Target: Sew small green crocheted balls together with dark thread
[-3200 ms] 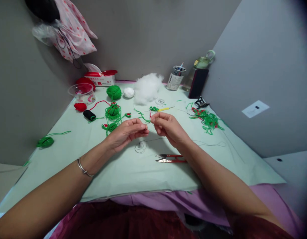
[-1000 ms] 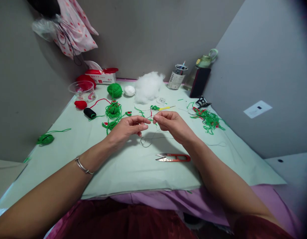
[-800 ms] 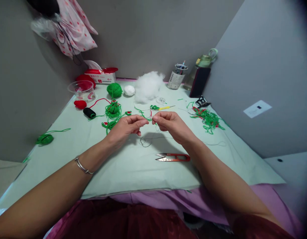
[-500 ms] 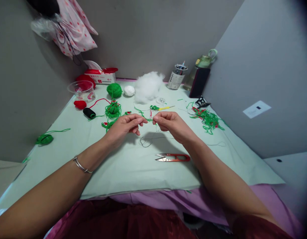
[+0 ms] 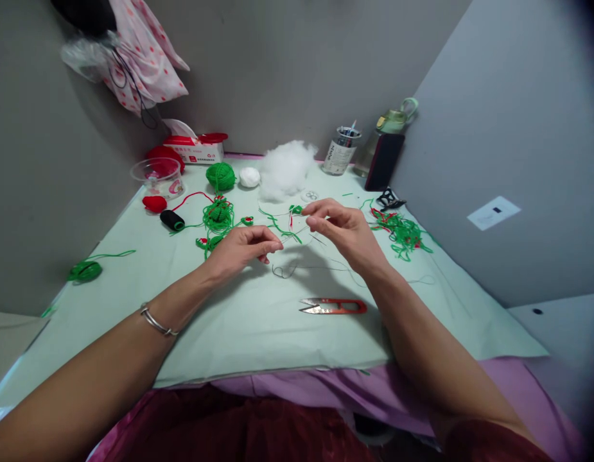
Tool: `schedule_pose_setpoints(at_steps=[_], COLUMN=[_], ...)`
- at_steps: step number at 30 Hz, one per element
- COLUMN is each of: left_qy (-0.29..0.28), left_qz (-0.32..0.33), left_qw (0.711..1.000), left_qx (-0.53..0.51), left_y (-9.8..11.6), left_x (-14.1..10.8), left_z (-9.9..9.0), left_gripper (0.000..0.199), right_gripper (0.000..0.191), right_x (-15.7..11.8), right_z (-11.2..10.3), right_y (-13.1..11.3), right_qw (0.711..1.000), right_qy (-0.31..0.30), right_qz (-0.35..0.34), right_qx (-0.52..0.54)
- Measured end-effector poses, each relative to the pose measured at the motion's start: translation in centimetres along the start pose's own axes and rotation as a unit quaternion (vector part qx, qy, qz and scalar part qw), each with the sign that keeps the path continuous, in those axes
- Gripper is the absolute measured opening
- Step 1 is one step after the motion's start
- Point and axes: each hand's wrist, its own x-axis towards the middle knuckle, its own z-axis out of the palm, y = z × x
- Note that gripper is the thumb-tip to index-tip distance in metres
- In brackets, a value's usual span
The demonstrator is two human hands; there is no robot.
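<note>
Thumb and forefinger of my left hand (image 5: pixel 246 250) are pinched together on a fine thread (image 5: pixel 295 235). The thread runs up toward my right hand (image 5: pixel 342 230), whose thumb and fingertips come close together at its other end. Just below the right fingers a thin needle (image 5: pixel 318 239) shows; I cannot tell whether it hangs or lies on the table. Loose thread curls over the cloth beneath both hands. Short green yarn strands (image 5: pixel 282 230) lie behind the fingertips, beside a small green piece (image 5: pixel 295 210) partly hidden by my right hand.
Orange thread snips (image 5: pixel 332 306) lie nearer me. Green yarn (image 5: pixel 220 176), white stuffing (image 5: pixel 288 170), a pen jar (image 5: pixel 341 152) and a dark phone (image 5: pixel 384 162) stand at the back. A green and red yarn tangle (image 5: pixel 403 234) lies right; a black spool (image 5: pixel 172 221) lies left.
My hands have drawn apart. The right one moved up and to the right, stretching thread between them, and the needle now shows beneath it. The left hand dropped slightly.
</note>
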Motion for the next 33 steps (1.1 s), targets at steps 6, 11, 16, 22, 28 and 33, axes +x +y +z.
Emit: schedule_pose_setpoints(at_steps=[6, 11, 16, 22, 28, 33], left_qy=[-0.056, -0.052, -0.033, 0.037, 0.050, 0.036], left_qz=[0.017, 0.016, 0.024, 0.032, 0.011, 0.013], left_qw=[0.998, 0.998, 0.999, 0.991, 0.956, 0.996], left_qx=[-0.005, -0.016, 0.011, -0.126, -0.289, -0.085], left_y=[-0.1, 0.1, -0.6, -0.6, 0.2, -0.3], left_x=[-0.4, -0.4, -0.2, -0.1, 0.3, -0.1], left_z=[0.5, 0.6, 0.7, 0.7, -0.6, 0.5], left_gripper=[0.025, 0.027, 0.034, 0.029, 0.027, 0.022], right_gripper=[0.027, 0.023, 0.016, 0.020, 0.024, 0.026], right_x=[-0.4, -0.9, -0.8, -0.2, 0.2, 0.2], right_z=[1.1, 1.7, 1.8, 1.4, 0.6, 0.3], right_y=[0.1, 0.5, 0.8, 1.1, 1.3, 1.0], right_qw=[0.979, 0.991, 0.979, 0.986, 0.983, 0.981], right_qy=[-0.089, -0.104, -0.114, -0.138, -0.147, -0.155], right_qz=[0.050, -0.012, -0.025, 0.046, 0.108, 0.116], right_qx=[0.179, -0.080, -0.169, -0.078, -0.015, 0.001])
